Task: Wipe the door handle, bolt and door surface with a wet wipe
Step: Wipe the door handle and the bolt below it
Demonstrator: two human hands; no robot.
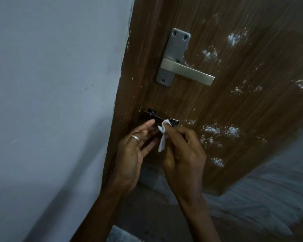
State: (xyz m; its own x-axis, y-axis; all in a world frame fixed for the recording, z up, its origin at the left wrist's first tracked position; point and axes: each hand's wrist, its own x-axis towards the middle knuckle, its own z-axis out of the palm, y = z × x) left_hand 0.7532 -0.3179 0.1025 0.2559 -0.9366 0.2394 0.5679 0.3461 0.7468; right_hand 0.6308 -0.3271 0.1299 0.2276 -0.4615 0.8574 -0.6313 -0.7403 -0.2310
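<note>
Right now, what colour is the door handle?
Silver-grey metal door handle, seen in the head view.

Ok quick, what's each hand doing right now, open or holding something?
Left hand: open, fingers straight, next to the bolt.
Right hand: pinching the wipe up at the bolt.

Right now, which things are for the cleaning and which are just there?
For the job: wet wipe, pinched in the right hand; bolt; door handle; door; left hand by the bolt.
Just there: wall; ring on the left hand.
</note>
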